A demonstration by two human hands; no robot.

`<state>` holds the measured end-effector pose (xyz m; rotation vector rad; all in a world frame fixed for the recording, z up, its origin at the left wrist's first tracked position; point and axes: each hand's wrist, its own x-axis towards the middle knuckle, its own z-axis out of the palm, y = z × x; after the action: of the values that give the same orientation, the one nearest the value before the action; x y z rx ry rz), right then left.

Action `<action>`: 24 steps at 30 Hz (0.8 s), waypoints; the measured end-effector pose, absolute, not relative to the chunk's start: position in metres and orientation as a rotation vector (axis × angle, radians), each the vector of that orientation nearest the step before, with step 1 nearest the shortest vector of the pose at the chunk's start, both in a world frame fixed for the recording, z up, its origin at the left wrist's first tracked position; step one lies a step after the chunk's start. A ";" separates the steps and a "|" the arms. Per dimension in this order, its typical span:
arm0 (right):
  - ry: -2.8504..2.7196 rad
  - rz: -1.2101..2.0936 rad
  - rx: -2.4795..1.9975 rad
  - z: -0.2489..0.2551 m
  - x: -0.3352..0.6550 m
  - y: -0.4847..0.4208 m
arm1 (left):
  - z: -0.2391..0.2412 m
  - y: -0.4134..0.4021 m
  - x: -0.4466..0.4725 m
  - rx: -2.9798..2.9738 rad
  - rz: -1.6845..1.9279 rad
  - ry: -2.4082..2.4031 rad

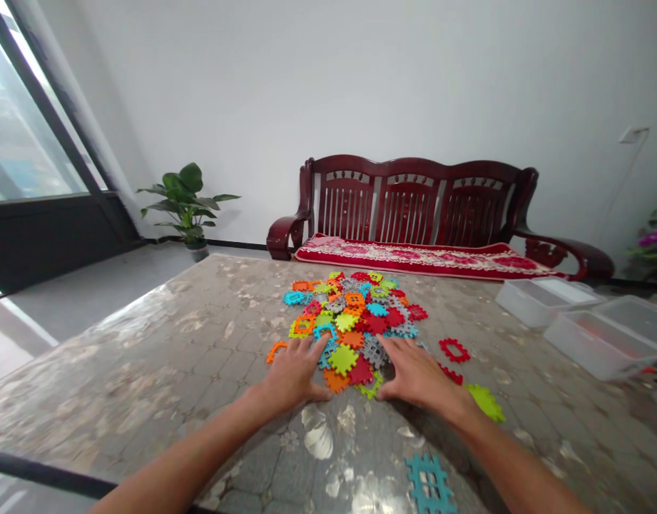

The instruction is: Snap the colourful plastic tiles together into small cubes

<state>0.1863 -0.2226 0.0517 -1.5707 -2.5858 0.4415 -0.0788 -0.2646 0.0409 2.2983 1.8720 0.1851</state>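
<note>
A heap of colourful plastic interlocking tiles (354, 314) lies in the middle of the table (162, 371): orange, red, green, blue, grey and yellow pieces. My left hand (294, 373) rests flat on the near left edge of the heap, fingers stretched out, touching a blue tile. My right hand (416, 371) lies flat on the near right edge, fingers spread over grey and red tiles. Neither hand grips a piece. Loose tiles lie apart: a teal one (429, 485) near me, a lime one (486, 401) by my right forearm, and a red frame (455, 350).
Two clear plastic boxes (601, 343) stand at the table's right side. Behind the table is a dark red wooden bench (414, 207) with a red cushion. A potted plant (186, 203) stands on the floor at the left, by a large window.
</note>
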 end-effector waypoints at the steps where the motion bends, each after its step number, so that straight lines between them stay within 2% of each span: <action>1: -2.590 0.411 -1.568 0.050 0.183 -0.223 | 0.041 -0.264 -0.077 2.309 0.178 1.874; 9: -2.513 0.342 -1.521 0.042 0.180 -0.226 | 0.044 -0.261 -0.075 2.213 0.331 1.891; 18: -2.511 0.242 -1.512 0.036 0.171 -0.223 | 0.040 -0.254 -0.072 2.338 0.145 1.825; 24: -2.475 0.285 -1.505 0.033 0.170 -0.222 | 0.037 -0.255 -0.066 2.339 0.298 1.855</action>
<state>0.1695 -0.2218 0.0327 -1.5051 -2.4749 0.2852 -0.0657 -0.2551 0.0366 2.3390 1.8554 0.2982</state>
